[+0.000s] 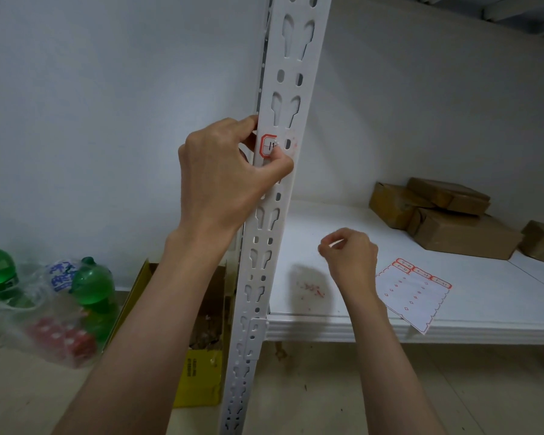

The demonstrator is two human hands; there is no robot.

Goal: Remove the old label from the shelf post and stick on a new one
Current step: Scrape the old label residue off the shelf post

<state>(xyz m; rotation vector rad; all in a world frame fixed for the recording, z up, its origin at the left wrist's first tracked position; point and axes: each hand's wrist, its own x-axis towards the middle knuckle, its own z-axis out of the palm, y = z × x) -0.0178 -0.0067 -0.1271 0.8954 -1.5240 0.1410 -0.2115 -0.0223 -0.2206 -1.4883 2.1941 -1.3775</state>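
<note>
Peeling under way: old label (269, 146) half torn, remnant stuck on post (291, 120). Left hand (223, 174) wrapped round post, thumb on remnant. Right hand (350, 255) over shelf (343, 321), fingertips pinched on what looks like a scrap. Next, probably: scrape off remainder, then take fresh sticker from sheet (413, 293).

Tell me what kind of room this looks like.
Probably a small storeroom or stockroom. A white slotted metal shelf post carries a handwritten red-bordered label, taped brown parcels sit on the white shelf board, and a sheet of spare labels lies beside them.
</note>
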